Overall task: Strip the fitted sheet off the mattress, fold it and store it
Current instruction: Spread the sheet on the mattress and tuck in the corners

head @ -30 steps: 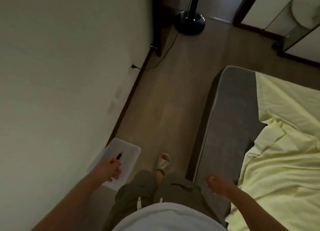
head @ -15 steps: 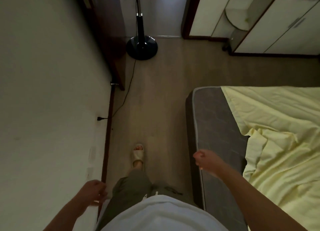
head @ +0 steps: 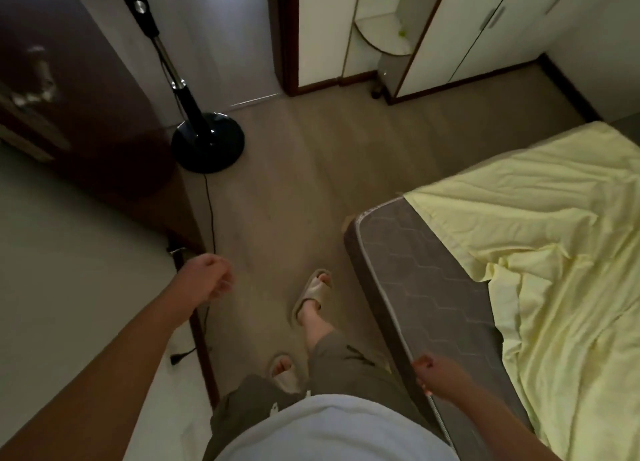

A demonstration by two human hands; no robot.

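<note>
Fingers (head: 223,282) loosely curled on our left hand (head: 204,280) and right hand (head: 438,374), empty; yellow fitted sheet (head: 554,253) rumpled, peeled off mattress (head: 415,273) corner.

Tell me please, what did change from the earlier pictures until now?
The person walked forward beside the mattress toward the fan. The left hand left the white box by the wall and swung forward, empty. The right hand stayed empty near the mattress edge; the yellow sheet stayed partly peeled.
</note>
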